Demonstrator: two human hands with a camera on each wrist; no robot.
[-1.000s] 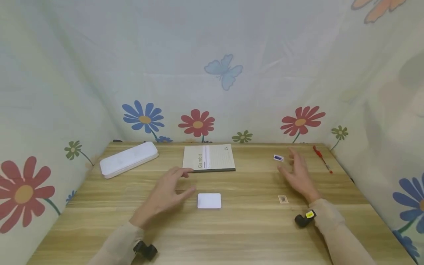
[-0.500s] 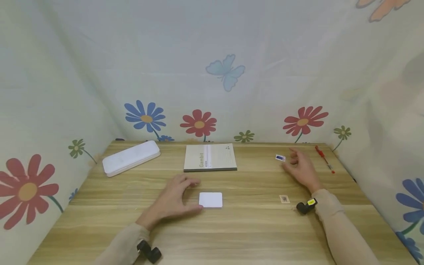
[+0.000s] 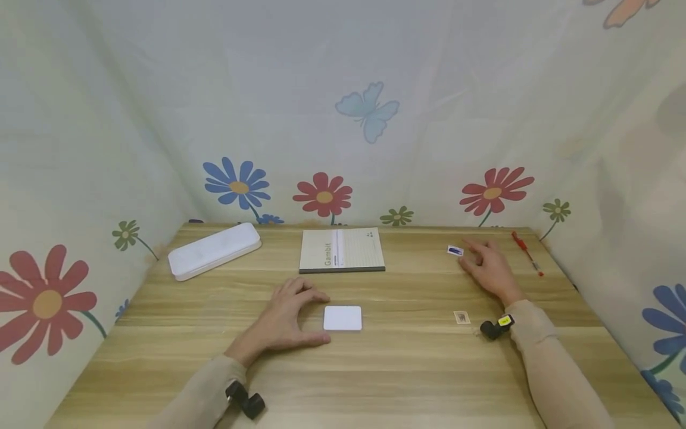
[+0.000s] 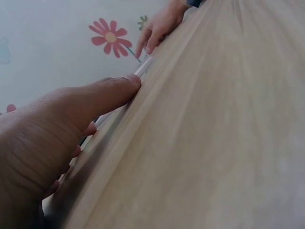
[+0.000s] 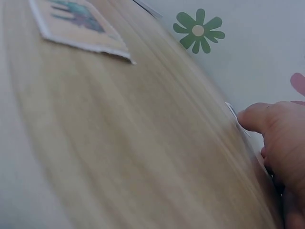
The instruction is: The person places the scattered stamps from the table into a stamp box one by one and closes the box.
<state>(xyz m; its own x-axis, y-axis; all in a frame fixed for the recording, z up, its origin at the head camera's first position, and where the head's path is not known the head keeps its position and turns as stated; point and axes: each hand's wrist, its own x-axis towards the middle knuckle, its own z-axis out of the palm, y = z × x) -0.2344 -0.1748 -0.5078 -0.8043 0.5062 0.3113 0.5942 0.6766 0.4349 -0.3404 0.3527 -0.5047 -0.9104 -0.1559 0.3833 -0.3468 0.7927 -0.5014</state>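
A blank white card-like rectangle with rounded corners (image 3: 343,318) lies flat on the wooden table. My left hand (image 3: 284,317) rests at its left side, thumb and fingers spread apart by its left corners. Farther back on the right is a small stamp with a dark blue picture (image 3: 455,251). Thumb and forefinger of my right hand (image 3: 489,268) are right at that stamp's right edge. Nearer to me lies a second, tan stamp (image 3: 462,317), its perforated border large in the right wrist view. In the left wrist view, the left thumb (image 4: 114,90) points along the tabletop.
Behind the card lies a notebook marked "Gambit" (image 3: 343,250). A long white case (image 3: 214,251) is at the back left, a red pen (image 3: 527,253) at the back right. A flowered cloth (image 3: 268,119) hangs around the table (image 3: 375,381).
My left hand has come down and nearer, its thumb now by the card's lower left corner. The right hand's fingers have drawn in and shifted to the blue stamp's edge.
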